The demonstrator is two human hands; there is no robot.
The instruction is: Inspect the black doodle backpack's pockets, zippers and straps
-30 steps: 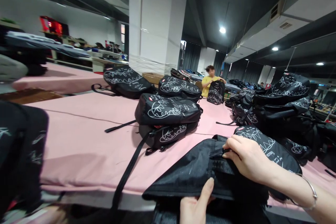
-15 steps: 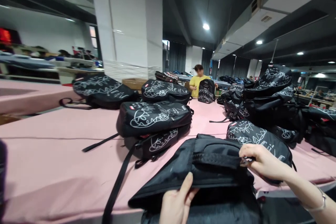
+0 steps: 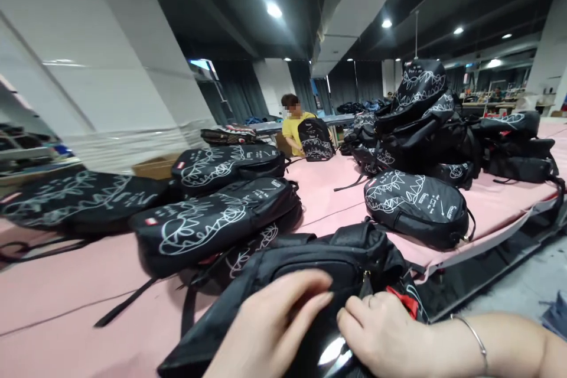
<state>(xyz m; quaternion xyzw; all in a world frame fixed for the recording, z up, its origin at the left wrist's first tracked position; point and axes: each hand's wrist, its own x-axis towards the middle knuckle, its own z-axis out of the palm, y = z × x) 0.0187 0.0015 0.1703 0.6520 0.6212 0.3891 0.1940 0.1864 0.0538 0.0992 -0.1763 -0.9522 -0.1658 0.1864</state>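
- Both hands on the plain black fabric backpack (image 3: 310, 260) at the pink table's (image 3: 66, 307) near edge.
- Left hand (image 3: 270, 331) lies flat, fingers loose.
- Right hand (image 3: 381, 333) curls, pinching by its red tag (image 3: 404, 301); the bag looks mid-handling, not yet set aside.

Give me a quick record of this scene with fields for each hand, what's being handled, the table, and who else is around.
left hand: left hand lies flat on the black backpack, fingers spread
right hand: right hand rests on the same bag beside a red tag, fingers curled; silver bracelet on the wrist
table: pink table with printed backpacks stacked at left and a tall pile at right
other person: person in a yellow shirt at the far end, holding a backpack
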